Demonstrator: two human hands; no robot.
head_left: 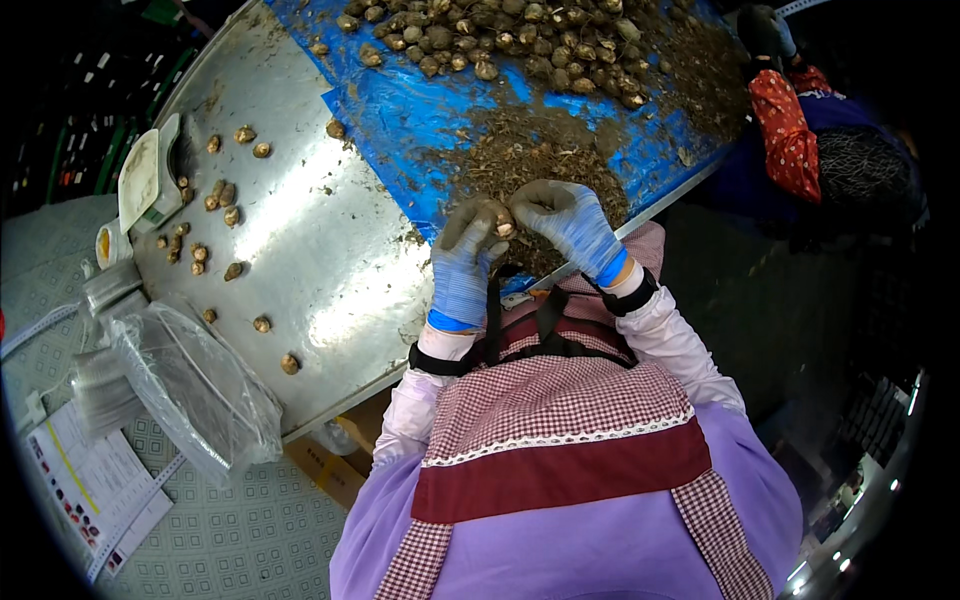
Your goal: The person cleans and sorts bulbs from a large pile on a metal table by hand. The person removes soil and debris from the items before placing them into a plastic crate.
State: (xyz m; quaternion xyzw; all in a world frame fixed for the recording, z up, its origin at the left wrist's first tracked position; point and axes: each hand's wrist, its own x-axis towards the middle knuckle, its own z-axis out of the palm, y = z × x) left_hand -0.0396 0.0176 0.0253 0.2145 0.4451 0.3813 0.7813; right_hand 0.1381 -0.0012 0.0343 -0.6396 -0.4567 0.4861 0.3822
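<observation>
A small brown taro (503, 224), with pale patches showing through its rough skin, is held in the fingers of my left hand (462, 262). My right hand (572, 224) is closed in a pinch against the taro's right side; what lies between its fingertips, if anything, is hidden. Both hands wear blue knit gloves with dirty grey palms and fingers. Beneath and beyond them, dry brown peelings (540, 150) cover the table's near edge. A large heap of unpeeled taro (510, 40) lies farther off on a blue plastic sheet (400, 130).
Several loose taro (228, 194) lie across the metal table (330, 270) to the left. A white scale (150, 175) stands at its left edge, near clear plastic bags (200, 390) and a printed sheet (95, 480). Another person's red patterned sleeve (783, 135) is at the far right.
</observation>
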